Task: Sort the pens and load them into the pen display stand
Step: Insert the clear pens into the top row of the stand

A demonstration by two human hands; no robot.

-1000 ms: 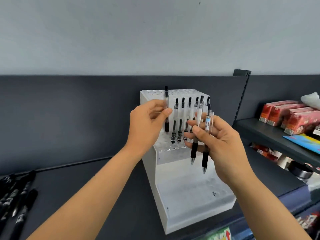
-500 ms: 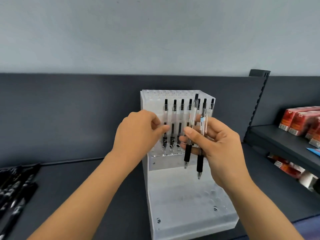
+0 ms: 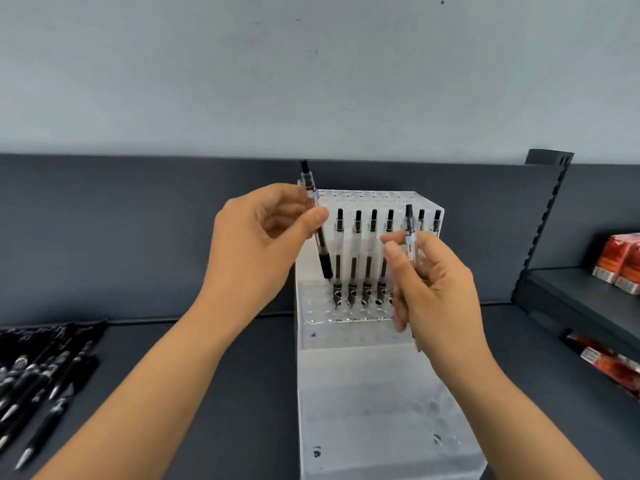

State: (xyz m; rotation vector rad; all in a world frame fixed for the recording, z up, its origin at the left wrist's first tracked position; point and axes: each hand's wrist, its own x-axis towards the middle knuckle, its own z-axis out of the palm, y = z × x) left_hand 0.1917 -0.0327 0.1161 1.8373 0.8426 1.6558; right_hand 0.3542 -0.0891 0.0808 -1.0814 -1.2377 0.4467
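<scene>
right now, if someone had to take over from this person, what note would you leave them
Left hand: pinches the tilted pen, tip down at the left end of the seated row, not yet in a hole.
Right hand: holds the upright pen in front of the row.
Done: one row of clear pens stands in the display stand.
Left: seat both held pens, then sort and load the loose black pens lying on the shelf at far left. The stand's lower tier holds no pens.
</scene>
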